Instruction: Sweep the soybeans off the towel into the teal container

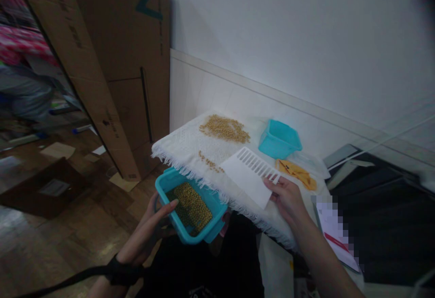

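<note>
My left hand (165, 214) grips the left rim of a turquoise plastic basket (192, 239), thumb over the edge. Yellow soybeans (193, 205) cover much of its bottom. It is held just below the fringed front edge of a white cloth (180, 146). In my right hand (285, 198) is a white slotted plastic sheet (246, 175), pinched at its right end and lying low over the cloth. A few loose soybeans (210, 163) lie near the sheet's left corner. Farther back, a larger heap of soybeans (224, 128) is spread on the cloth.
A second turquoise basket (280, 139) stands at the back right, with a yellow cloth (296, 174) in front of it. Tall cardboard boxes (125, 39) rise at the left. A white wall (288, 30) borders the back. A paper booklet (335, 234) lies at the right.
</note>
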`<state>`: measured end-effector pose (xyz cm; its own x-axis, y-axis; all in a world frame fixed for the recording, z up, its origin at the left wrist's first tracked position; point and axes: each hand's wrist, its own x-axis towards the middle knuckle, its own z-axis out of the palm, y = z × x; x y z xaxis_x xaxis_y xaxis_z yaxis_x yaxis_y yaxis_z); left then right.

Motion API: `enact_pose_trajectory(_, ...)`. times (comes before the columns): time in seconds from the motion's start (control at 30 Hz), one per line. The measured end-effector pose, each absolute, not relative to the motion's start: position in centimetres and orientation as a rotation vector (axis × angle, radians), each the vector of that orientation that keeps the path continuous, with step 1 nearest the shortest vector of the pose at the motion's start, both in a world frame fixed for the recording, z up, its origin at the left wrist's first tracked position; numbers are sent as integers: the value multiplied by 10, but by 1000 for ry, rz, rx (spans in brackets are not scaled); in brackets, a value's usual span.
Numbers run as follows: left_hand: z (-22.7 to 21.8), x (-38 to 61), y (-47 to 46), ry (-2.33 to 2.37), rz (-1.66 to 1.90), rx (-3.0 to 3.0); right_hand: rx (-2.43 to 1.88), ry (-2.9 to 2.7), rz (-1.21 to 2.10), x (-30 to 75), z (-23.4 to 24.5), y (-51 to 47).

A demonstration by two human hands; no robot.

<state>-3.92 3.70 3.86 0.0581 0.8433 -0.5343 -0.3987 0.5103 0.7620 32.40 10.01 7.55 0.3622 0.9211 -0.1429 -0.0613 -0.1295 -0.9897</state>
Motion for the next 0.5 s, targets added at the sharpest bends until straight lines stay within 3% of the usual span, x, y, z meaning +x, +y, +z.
enact_pose_trajectory(0.5, 34, -41, 39, 1184, 1018, 450, -1454, -849, 1127, 315, 76, 99)
